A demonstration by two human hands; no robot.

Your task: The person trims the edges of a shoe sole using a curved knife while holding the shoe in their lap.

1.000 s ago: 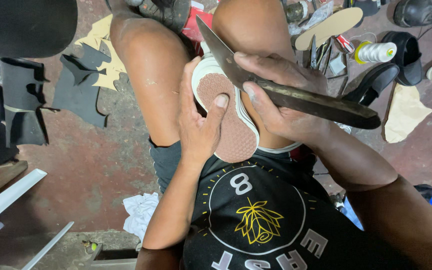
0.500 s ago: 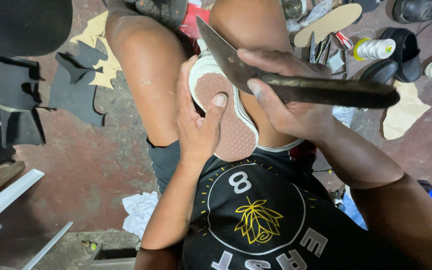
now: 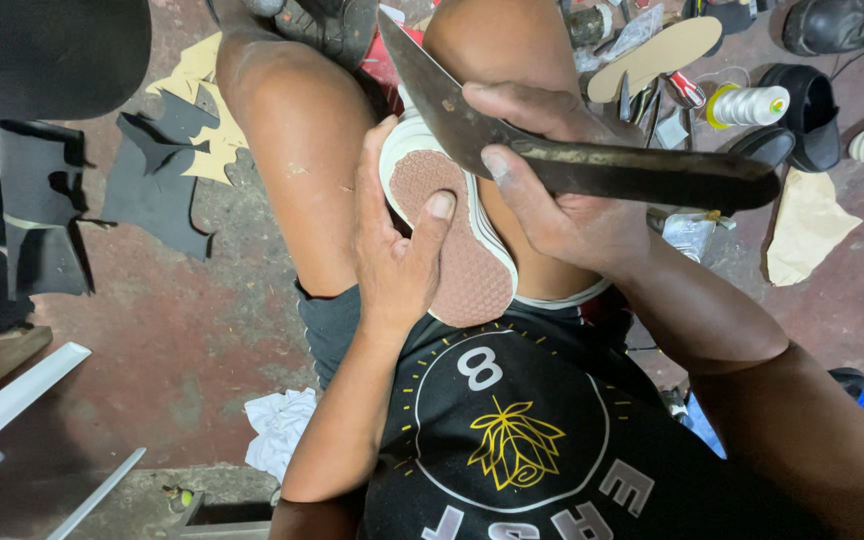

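A shoe [image 3: 457, 255] with a white rim and a reddish-brown patterned sole lies sole-up between my bare knees. My left hand [image 3: 392, 255] grips it from the left, thumb pressed on the sole near the toe end. My right hand [image 3: 552, 195] holds a large knife [image 3: 592, 165] with a dark handle pointing right. Its broad grey blade slants up-left over the shoe's toe edge, and my right forefinger rests against the blade by the white rim.
Black leather scraps [image 3: 157, 180] and tan cut-outs lie on the red floor at left. A tan insole [image 3: 657, 55], a white thread spool [image 3: 747, 105], black shoes [image 3: 802, 125] and paper [image 3: 802, 230] sit at upper right. White cloth [image 3: 277, 430] lies below my left elbow.
The knife handle has swung slightly upward and right, and the blade has shifted a little along the toe edge. The left hand keeps its grip on the shoe.
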